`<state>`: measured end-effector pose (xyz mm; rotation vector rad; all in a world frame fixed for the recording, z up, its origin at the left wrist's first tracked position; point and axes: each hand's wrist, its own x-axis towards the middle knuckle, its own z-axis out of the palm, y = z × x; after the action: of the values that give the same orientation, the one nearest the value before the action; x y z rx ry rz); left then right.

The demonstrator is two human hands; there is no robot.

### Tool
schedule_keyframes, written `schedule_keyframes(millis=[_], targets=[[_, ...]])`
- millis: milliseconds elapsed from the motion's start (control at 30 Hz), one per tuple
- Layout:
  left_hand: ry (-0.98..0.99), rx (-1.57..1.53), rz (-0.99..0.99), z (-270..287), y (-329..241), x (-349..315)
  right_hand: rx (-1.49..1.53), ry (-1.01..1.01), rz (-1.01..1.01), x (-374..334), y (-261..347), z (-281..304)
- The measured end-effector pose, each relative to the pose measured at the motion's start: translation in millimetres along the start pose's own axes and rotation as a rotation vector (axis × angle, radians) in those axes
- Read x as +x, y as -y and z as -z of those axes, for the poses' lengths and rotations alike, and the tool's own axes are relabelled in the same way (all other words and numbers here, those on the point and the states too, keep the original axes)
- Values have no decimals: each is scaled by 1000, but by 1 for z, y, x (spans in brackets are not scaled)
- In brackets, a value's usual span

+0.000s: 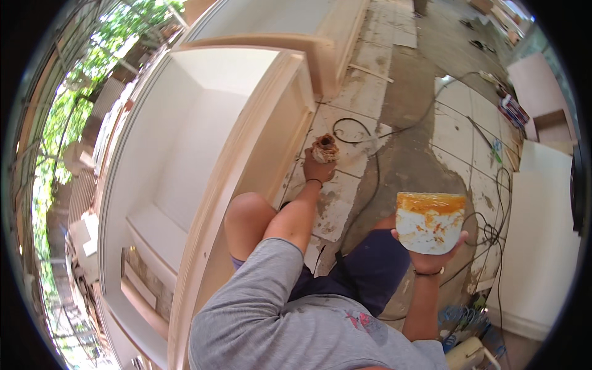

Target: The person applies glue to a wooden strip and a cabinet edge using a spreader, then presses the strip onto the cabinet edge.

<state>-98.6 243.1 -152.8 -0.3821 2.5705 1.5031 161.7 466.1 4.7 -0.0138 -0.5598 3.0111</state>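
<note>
My left hand [318,169] is closed round a small container [325,148], low over the floor tiles. Brown, crusty residue coats its rim and sides, and a dark round opening faces up. In front of my right knee, my right hand [433,261] grips a white plate [430,229] from beneath, mostly hidden by it. That plate has a straight far edge and a rounded near edge. Wet orange-brown paste lies in a band along the straight edge, with smears below it. The two things are apart from each other.
A pale wooden cabinet frame [246,145] lies along my left side, with another cabinet [324,58] beyond it. Black cables [377,179] snake over the tile and concrete floor. White panels [533,228] stand at the right, near a blue coiled hose [459,317].
</note>
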Motion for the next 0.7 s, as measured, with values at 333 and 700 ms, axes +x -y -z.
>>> schedule_keyframes(millis=[333, 700], targets=[[161, -468, -358, 21, -40, -1, 104, 18, 41, 5, -13, 20], [790, -643, -677, 127, -193, -45, 347, 166, 75, 32, -17, 13]])
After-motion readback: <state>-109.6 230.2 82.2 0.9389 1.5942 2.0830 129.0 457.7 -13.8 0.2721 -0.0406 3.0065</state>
